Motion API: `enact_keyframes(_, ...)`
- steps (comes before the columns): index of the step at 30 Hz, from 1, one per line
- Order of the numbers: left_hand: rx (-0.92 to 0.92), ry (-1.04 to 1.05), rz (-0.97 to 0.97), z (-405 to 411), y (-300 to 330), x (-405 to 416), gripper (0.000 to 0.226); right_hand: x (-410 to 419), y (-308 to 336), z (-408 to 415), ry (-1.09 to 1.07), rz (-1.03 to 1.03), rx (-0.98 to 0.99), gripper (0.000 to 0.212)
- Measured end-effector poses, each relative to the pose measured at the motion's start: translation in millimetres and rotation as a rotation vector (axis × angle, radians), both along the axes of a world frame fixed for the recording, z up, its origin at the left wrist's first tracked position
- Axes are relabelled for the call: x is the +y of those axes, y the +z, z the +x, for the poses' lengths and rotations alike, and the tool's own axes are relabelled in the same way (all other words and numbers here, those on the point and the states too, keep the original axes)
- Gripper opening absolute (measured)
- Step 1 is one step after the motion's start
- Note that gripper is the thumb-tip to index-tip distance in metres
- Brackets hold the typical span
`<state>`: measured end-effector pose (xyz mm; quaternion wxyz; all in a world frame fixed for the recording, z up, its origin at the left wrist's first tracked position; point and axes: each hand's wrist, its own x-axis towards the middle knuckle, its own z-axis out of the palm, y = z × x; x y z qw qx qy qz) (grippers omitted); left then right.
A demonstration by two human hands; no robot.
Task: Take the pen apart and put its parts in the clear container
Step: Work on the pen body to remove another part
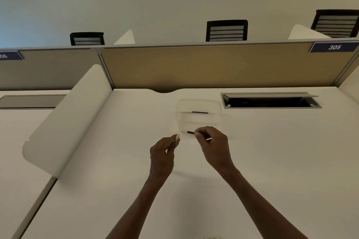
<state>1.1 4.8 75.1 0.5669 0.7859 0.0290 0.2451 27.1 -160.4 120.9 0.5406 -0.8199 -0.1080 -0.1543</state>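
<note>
My left hand (162,156) pinches a white pen piece (177,137), whose tip sticks out above my fingers. My right hand (212,142) is closed around the pen's thin inner part; its dark end (190,132) pokes out to the left and a white end (208,139) to the right. The two pieces are apart, a short gap between them. Just behind my hands stands the clear container (199,103) on the white desk, with a dark pen part (200,112) lying inside it.
A cable hatch (271,101) stands open in the desk at the back right. A tan partition (204,64) closes off the back, and a white curved divider (64,120) runs along the left. Black chairs show beyond the partition.
</note>
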Motion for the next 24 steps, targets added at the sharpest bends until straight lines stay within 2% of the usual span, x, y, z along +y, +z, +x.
enact_keyframes(7,-0.037,-0.007,0.076,-4.8,9.5,-3.3,0.028,2.9,13.9,-8.6,0.064,-0.127,-0.175,0.002)
enact_keyframes(20,-0.089,-0.013,0.154,-11.4,17.2,-5.7,0.028,-0.9,23.0,-15.8,0.119,-0.233,-0.209,0.005)
enact_keyframes(24,-0.145,-0.03,0.244,-13.0,17.0,-4.8,0.033,-5.8,25.4,-13.9,0.138,-0.311,-0.226,0.006)
